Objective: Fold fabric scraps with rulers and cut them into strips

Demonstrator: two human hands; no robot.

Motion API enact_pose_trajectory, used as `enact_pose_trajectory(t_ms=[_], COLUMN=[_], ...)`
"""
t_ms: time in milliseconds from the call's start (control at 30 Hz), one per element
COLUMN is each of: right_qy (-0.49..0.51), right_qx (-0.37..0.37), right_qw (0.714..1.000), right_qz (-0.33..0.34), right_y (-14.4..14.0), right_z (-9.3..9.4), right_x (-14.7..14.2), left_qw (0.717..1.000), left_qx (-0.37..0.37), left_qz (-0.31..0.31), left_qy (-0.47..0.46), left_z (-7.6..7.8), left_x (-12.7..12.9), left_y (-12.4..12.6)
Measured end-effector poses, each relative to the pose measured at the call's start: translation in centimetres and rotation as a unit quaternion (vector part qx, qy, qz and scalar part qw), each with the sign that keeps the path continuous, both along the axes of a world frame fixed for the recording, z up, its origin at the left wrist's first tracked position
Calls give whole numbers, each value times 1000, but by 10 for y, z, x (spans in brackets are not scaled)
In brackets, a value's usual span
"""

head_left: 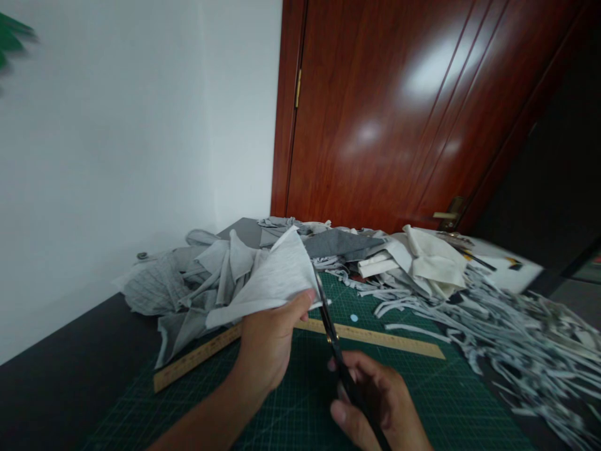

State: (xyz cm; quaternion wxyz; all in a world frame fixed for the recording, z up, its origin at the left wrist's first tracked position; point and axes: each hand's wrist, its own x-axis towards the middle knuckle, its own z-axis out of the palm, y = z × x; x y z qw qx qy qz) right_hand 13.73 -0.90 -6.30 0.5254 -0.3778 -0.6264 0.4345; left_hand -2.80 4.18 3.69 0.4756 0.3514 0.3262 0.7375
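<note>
Nearest to me, my right hand (pixel 375 407) is curled shut round the black handles of the scissors (pixel 335 347), and the blades run up and away from it to the edge of the cloth. Just left of that hand, my left hand (pixel 272 341) pinches the pale grey fabric piece (pixel 275 279) between thumb and fingers, holding it up off the mat with the thumb right beside the blade (closer than I like).

To cut well here, I judge I should keep the fabric taut with that pinch, slide my thumb back from the blade line, and take long strokes from deep in the blades, not snips at the tips. Whether the blades are parted or closed I cannot tell.

Under both hands lies the green cutting mat (pixel 422 401), and beyond my left hand the wooden ruler (pixel 375 335) crosses it. Farther out, left of my hands, sits 1 heap of grey fabric scraps (pixel 197 275); to the right spreads a tangle of cut strips (pixel 511 338). Behind everything stands the red-brown door (pixel 399 113).
</note>
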Motion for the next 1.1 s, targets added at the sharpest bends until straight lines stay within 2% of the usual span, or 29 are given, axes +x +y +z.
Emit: enact_pose_trajectory(t_ms=[433,567,767,1100], right_qy=[-17,-40,-77,-81], right_qx=[-22,-41,-29,-42], right_qw=[999,998,997,996], right_qz=[32,28,3,6], right_y=[3,3,4,5], right_z=[4,9,14,8], right_x=[3,2,2,5], left_qw=[1000,1000,1000,999], left_qx=[-6,3,4,5], left_qz=[8,7,25,20], left_qy=[21,1,2,46], left_z=[5,3,1,-7], left_x=[1,3,3,-1], left_y=[-1,-1,1,1])
